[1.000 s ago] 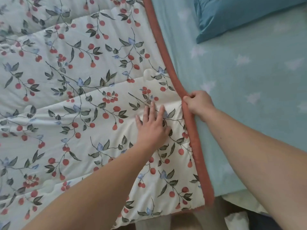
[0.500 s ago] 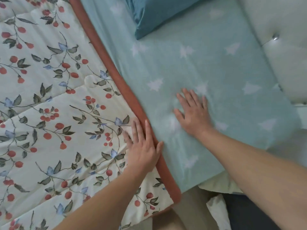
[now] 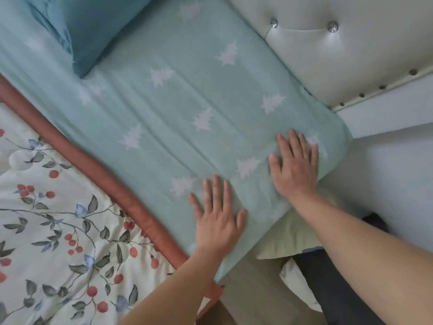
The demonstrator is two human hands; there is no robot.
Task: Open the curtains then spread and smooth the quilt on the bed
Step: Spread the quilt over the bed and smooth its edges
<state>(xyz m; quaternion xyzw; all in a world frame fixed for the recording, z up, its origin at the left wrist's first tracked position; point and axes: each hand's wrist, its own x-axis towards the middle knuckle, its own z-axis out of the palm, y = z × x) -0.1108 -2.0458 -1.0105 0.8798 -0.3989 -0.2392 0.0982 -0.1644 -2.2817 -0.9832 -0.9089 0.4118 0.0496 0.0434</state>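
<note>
Laid across the left of the bed: a cream floral quilt (image 3: 58, 231) printed with red berries and grey-green leaves, its rust-red border (image 3: 98, 170) running diagonally from upper left to lower centre. Lightly puckered near that border. Beside it, bare and uncovered: a pale teal sheet (image 3: 187, 102) with white tree shapes, creased in long shallow ridges parallel to the border. At upper left, resting on the sheet: a darker blue pillow (image 3: 89, 26), only its lower corner in view. Along the upper right, flush against the mattress end: a cream tufted headboard (image 3: 339, 50) with shiny buttons. Below the sheet's near edge, peeking out: a pale greenish-yellow layer (image 3: 281, 240). Further down, a strip of tan floor (image 3: 253, 296) and dark fabric (image 3: 328, 289) at the bed's side.

Pressed flat on the sheet, fingers spread: left hand (image 3: 218, 221), just right of the border and not touching the quilt. Likewise flat and spread, nearer the mattress corner: right hand (image 3: 296, 167). Neither grip pinching anything; both palms down on the teal cloth, close together but apart. Both forearms bare, reaching in from the lower edge.
</note>
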